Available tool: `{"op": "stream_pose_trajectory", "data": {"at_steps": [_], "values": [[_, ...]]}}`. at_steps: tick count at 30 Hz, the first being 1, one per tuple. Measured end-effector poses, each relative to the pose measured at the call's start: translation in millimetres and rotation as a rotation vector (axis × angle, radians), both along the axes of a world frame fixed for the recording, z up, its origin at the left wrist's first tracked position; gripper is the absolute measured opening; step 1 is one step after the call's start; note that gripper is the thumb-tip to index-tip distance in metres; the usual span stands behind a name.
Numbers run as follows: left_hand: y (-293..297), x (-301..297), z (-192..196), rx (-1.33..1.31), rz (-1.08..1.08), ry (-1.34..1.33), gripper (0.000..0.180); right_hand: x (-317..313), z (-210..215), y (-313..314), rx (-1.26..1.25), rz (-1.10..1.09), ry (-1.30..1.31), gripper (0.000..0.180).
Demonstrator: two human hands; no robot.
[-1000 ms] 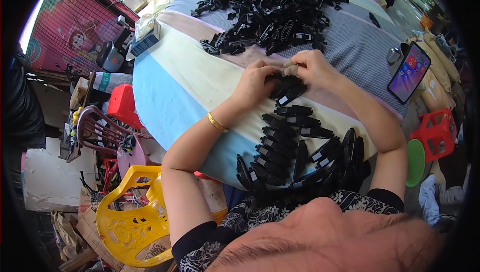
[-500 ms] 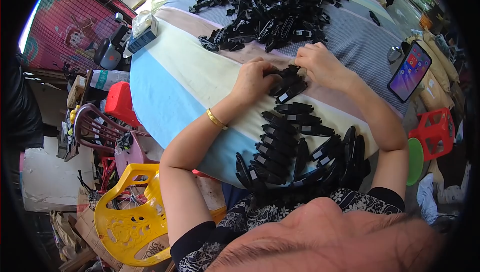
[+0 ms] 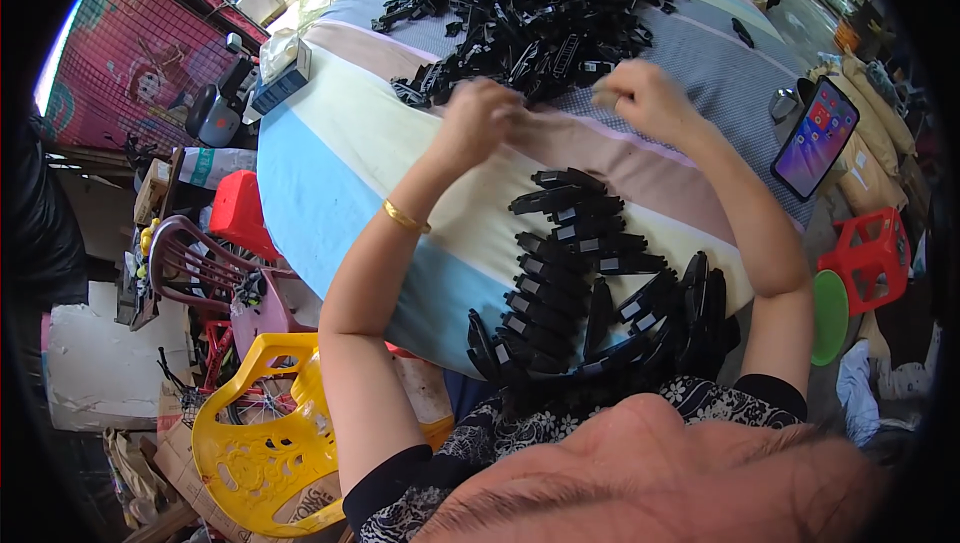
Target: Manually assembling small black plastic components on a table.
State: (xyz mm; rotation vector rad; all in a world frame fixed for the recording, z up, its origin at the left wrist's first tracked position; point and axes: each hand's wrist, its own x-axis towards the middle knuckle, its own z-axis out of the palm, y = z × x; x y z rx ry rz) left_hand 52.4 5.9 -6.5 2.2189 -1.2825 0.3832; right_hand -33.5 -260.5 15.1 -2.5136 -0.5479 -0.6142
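Note:
My left hand (image 3: 478, 121) is raised at the near edge of a large heap of black plastic parts (image 3: 545, 18), its fingers smeared by motion. To its right my right hand (image 3: 648, 101) hovers beside the same heap with fingers curled inward. Blur at its fingertips hides whether anything is between them. Nearer to me, black plastic pieces (image 3: 548, 278) lie in a rough stacked row on the striped cloth. At the far end of that row sits a small group of the same black pieces (image 3: 560, 193). More elongated black pieces (image 3: 705, 303) stand clustered close to my body.
A striped cloth (image 3: 340, 193) covers the round table. A phone (image 3: 816, 139) stands at the right edge, near a lone black piece (image 3: 742, 33). On the left edge is a tissue box (image 3: 282, 78). A yellow chair (image 3: 262, 443) and red stools (image 3: 868, 261) surround the table.
Both hands have let go of the small bunch of black pieces, which now lies nearer me at the row's far end. My hands have moved away toward the heap and spread apart.

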Motion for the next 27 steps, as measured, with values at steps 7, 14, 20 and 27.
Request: {"op": "stream_pose_trajectory", "data": {"at_steps": [7,14,20,27], "values": [[-9.5,40.9,-10.2,0.238,0.394,-0.228,0.017,15.5,-17.2,-28.5,-0.12,-0.269,-0.184,0.02],[-6.0,4.3,5.7,0.249,0.411,-0.365,0.014,27.4,-13.2,-24.8,-0.027,-0.131,-0.155,0.023],[-17.3,-60.2,22.4,0.028,-0.067,0.243,0.026,100.4,-26.8,-103.2,0.25,-0.458,-0.002,0.038],[-33.1,-67.0,-2.5,-0.005,-0.166,0.107,0.026,161.9,-65.3,-118.5,0.154,-0.551,0.169,0.085]]}}
